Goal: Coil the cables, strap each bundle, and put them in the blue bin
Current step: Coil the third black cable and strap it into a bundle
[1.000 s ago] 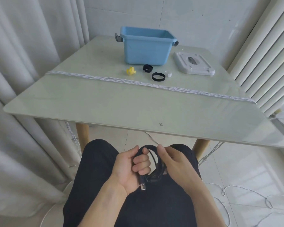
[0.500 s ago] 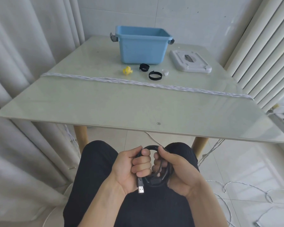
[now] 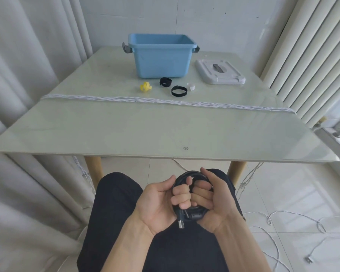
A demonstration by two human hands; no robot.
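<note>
Over my lap, below the table's near edge, both hands grip a coiled black cable (image 3: 186, 176). My left hand (image 3: 161, 203) wraps its fingers round the coil's left side, and a silver USB plug (image 3: 181, 224) sticks out below them. My right hand (image 3: 212, 201) curls round the right side. The blue bin (image 3: 161, 57) stands open at the back of the table (image 3: 126, 130). In front of it lie a yellow strap (image 3: 145, 87), two black straps (image 3: 165, 81) (image 3: 179, 91) and a white strap (image 3: 191, 86). A white twisted cable (image 3: 165, 102) stretches across the table.
The bin's white lid (image 3: 220, 72) lies to the right of the bin. Loose white cables (image 3: 283, 218) trail over the tiled floor at the right. Curtains hang at the left, and a ribbed radiator stands at the right.
My right hand has closed more tightly round the coil's right side. The hands and coil stay over my lap; the camera has shifted slightly.
</note>
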